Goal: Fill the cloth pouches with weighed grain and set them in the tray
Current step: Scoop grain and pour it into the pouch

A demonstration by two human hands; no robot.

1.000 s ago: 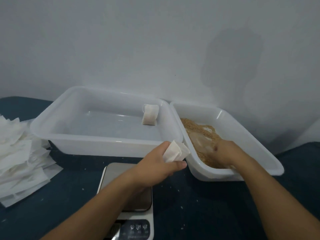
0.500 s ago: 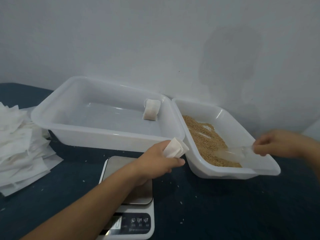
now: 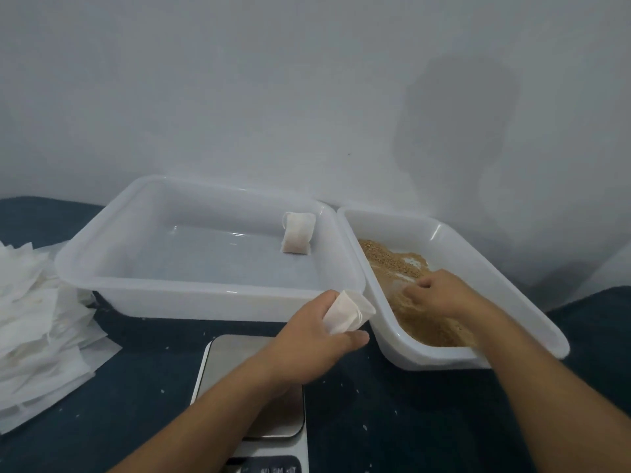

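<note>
While the left hand (image 3: 317,339) is gripping a small empty white cloth pouch (image 3: 345,310), fingers and thumb curled round it above a steel-topped digital scale (image 3: 252,387), the right hand (image 3: 433,295) is reaching down into the brown grain (image 3: 396,264) in a white plastic tub (image 3: 512,302). Its fingers are curling, but what they are holding, if anything, is too blurred to tell. One filled cloth pouch (image 3: 297,233) is leaning against the far right wall of a large translucent white plastic tray (image 3: 102,268), just beside the tub. A heap of flat white empty pouches (image 3: 37,329) is lying at the left on the dark blue tabletop (image 3: 392,421).
</note>
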